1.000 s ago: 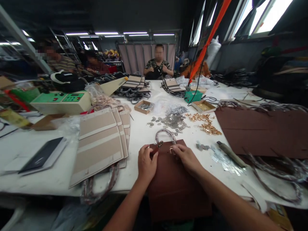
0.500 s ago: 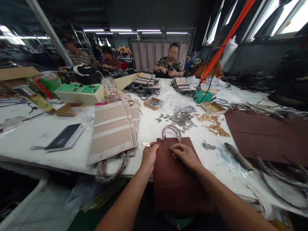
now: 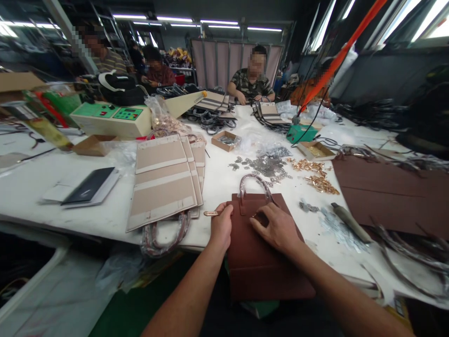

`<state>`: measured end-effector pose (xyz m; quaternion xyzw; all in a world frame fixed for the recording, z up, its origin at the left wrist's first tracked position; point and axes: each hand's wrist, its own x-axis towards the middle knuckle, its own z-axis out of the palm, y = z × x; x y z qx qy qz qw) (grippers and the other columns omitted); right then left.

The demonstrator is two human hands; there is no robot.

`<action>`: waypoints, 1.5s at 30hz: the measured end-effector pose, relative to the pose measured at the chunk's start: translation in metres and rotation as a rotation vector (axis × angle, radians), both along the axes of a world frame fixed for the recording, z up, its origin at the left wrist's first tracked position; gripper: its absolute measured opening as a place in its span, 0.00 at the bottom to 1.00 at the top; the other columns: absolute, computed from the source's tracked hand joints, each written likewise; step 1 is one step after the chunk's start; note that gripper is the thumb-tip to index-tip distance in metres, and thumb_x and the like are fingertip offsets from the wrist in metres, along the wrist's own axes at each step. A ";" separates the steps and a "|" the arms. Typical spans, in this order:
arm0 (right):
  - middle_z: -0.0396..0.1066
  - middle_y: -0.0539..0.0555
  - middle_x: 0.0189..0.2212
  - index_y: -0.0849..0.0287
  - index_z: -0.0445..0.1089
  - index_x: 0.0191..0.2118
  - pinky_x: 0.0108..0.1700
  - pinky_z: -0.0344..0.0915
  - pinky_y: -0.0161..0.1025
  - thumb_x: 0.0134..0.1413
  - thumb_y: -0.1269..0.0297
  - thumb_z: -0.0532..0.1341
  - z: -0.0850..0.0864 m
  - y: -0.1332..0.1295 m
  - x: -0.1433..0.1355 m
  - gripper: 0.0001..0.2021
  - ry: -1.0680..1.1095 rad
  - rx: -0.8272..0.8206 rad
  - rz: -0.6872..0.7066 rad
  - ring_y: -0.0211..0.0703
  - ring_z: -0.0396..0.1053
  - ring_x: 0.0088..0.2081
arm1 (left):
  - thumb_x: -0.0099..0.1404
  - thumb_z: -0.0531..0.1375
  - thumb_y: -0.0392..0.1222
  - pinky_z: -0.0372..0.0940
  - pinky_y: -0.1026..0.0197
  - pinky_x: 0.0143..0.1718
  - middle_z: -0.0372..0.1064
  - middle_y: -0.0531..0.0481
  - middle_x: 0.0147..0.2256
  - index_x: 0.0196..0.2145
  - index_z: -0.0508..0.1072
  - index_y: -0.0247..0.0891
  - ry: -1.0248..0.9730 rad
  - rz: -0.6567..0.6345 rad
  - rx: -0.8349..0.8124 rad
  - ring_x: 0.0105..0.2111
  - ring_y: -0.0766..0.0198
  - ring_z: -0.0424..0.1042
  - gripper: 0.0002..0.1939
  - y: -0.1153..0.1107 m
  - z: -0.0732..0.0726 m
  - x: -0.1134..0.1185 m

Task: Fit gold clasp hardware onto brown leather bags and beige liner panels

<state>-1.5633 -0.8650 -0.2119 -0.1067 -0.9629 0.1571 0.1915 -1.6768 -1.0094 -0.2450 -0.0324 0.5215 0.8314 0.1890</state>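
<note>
A brown handbag panel [image 3: 270, 267] lies over the table's front edge toward me, its plastic-wrapped handle [image 3: 253, 179] pointing away. My left hand [image 3: 221, 227] is closed at the panel's upper left edge, thumb on top. From its fingers a small gold metal fitting [image 3: 211, 213] sticks out to the left. My right hand [image 3: 277, 228] rests over the panel just below the handle, fingers curled and thumb close to the fingertips. Whatever it pinches there is too small and hidden to name.
Beige panels [image 3: 163, 182] are stacked at left beside a dark booklet [image 3: 91, 189]. Grey metal plates [image 3: 268, 167], gold fittings [image 3: 321, 184] and a rod-like tool [image 3: 351, 222] lie ahead and right. Brown panels [image 3: 393, 196] lie far right. A co-worker [image 3: 253, 79] sits opposite.
My right hand has curled more over the panel, and its thumb has come forward. The gold fitting in my left hand has tilted to a more edge-on view. The camera view has shifted slightly.
</note>
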 end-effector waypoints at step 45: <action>0.72 0.53 0.39 0.53 0.74 0.39 0.45 0.68 0.43 0.66 0.66 0.63 0.013 -0.029 -0.009 0.03 -0.137 -0.396 0.404 0.47 0.71 0.41 | 0.56 0.64 0.45 0.62 0.61 0.36 0.71 0.53 0.28 0.33 0.76 0.38 -0.009 0.045 -0.026 0.30 0.63 0.67 0.09 0.003 -0.002 0.002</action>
